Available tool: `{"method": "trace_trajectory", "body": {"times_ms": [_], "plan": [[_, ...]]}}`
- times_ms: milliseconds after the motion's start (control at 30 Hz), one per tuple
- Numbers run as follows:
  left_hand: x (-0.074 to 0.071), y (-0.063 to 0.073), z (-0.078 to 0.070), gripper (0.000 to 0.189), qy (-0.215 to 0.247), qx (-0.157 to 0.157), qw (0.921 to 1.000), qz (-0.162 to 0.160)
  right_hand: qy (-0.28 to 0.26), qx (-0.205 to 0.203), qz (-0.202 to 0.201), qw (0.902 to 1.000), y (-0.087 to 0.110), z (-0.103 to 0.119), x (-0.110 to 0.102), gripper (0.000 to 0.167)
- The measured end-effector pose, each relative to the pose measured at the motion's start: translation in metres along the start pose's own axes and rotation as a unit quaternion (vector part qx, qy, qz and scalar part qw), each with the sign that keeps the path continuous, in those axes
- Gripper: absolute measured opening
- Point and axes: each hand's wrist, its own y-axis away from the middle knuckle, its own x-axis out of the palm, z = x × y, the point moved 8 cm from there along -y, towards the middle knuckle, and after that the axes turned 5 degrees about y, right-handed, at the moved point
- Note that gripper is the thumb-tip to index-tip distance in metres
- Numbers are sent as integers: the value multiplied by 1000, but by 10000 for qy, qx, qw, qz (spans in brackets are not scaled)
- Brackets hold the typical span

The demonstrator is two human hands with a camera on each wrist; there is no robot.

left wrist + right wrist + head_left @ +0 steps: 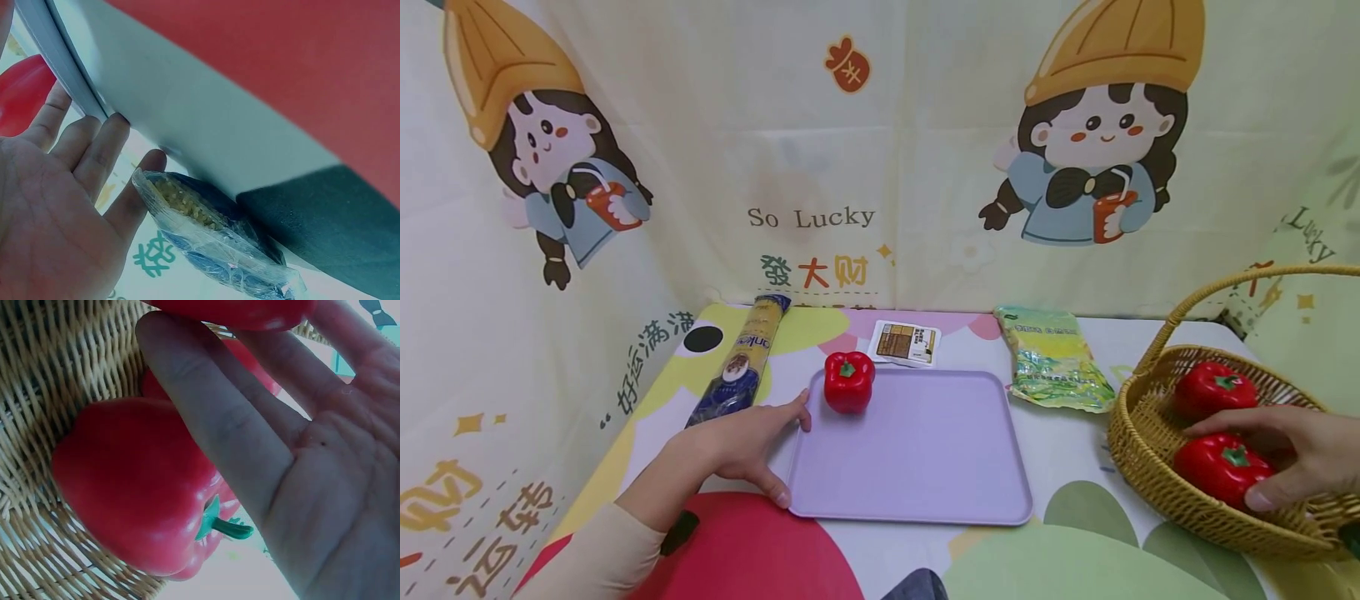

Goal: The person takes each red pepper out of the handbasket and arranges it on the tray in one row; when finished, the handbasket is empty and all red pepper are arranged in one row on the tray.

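Observation:
My left hand [748,446] rests at the left edge of a lilac tray [917,450], thumb and fingers spread and touching its rim. A red bell pepper [848,392] stands in the tray's back left corner. On the right, my right hand [1303,446] grips another red bell pepper [1221,479] between thumb and fingers, inside a wicker basket [1131,454]. A further bell pepper [1202,385] lies behind it. In the right wrist view, the gripped pepper shows only partly at the top, and a bell pepper [131,487] with a green stem lies beside the fingers.
A blue and yellow pasta packet [741,362] lies left of the tray, close to my left hand. Behind the tray is a small white and brown packet [906,343]. A green and yellow bag [1052,358] lies between tray and basket. The basket's handle [1187,312] arches high.

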Motion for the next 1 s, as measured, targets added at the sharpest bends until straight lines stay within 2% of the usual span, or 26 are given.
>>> {"method": "trace_trajectory", "body": {"times_ms": [100,200,233,300,533,767,833,933,1000], "plan": [[0,0,0,94,-14,46,10000,-23,794,211,-658,9944,1,5,-8,56],[-1,0,-1,92,-33,145,9999,-77,1643,673,-1472,9730,4,10,-15,54],[-1,0,-1,92,-45,175,9998,-93,1812,790,-1674,9659,4,12,-16,54],[-2,0,-3,91,-49,257,9996,-113,1891,926,-1925,9584,5,16,-17,55],[0,1,-1,91,-26,169,9998,-81,1588,739,-2058,9628,4,27,-11,52],[0,2,-1,90,-8,119,9999,-95,1734,462,-2027,9626,1,31,-8,55],[0,2,-1,91,-6,118,9999,-95,1532,276,-1823,9708,0,28,-7,59],[0,2,0,91,-16,125,9999,-100,851,-105,-1390,9866,-2,25,-4,66],[0,2,0,92,-41,139,9998,-103,486,-233,-1153,9919,-2,25,-3,71]]}}
